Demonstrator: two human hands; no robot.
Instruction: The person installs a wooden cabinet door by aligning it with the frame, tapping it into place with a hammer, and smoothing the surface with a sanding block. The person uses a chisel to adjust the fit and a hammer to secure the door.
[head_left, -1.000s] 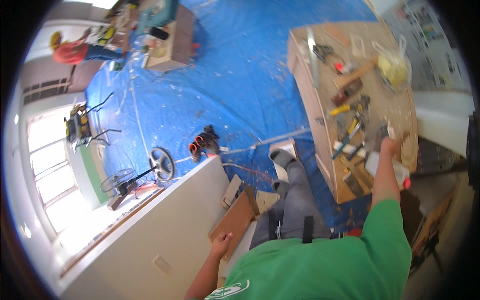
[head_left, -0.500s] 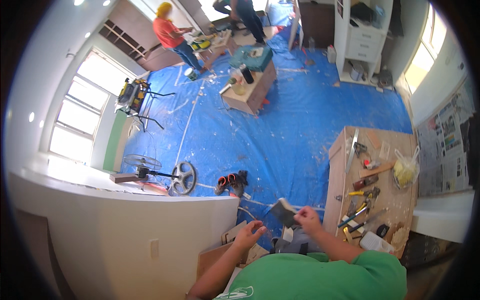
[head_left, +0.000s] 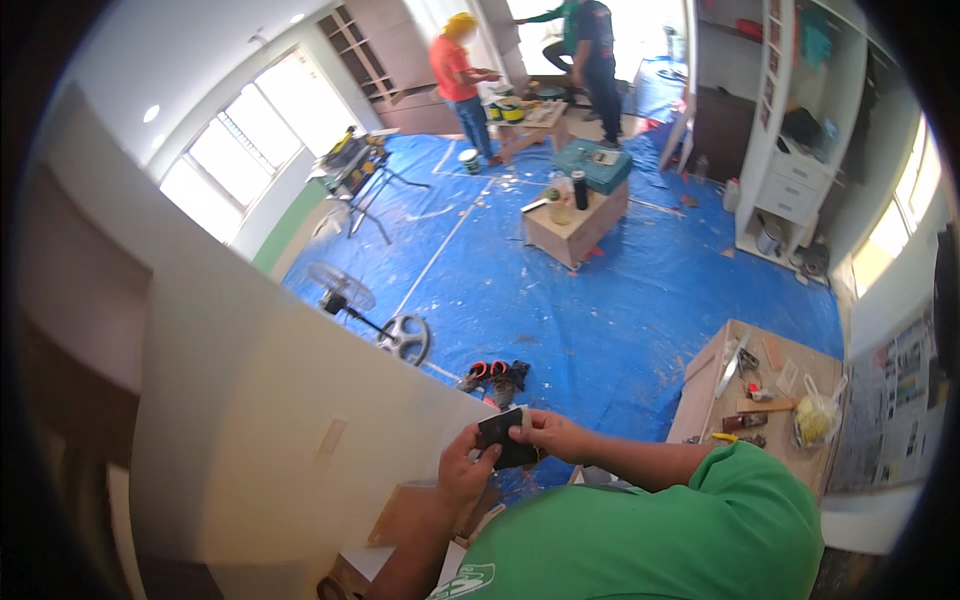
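Note:
In front of my green shirt, both hands hold a small dark sheet of sandpaper (head_left: 517,455) with a pale edge. My left hand (head_left: 465,466) is closed on its left side, the thumb lying on the dark face. My right hand (head_left: 553,437) pinches the right side, with the thumb across the front. The fingers behind the sheet are hidden. Just beyond lies a pair of dark shoes (head_left: 497,376) with orange-red linings.
A pale low wall (head_left: 240,400) rises close on my left. At right stands a wooden bench (head_left: 706,385) with tools and a plastic bag (head_left: 815,420). A fan (head_left: 340,286), a wooden box (head_left: 575,232) and a folding stand (head_left: 365,185) occupy the blue sheeting (head_left: 480,290). Several people work at the back.
My left hand, apart from the sandpaper before, now grips it too. The sandpaper has moved left and turned. My view has tilted and shifted, hiding part of the bench behind my arm.

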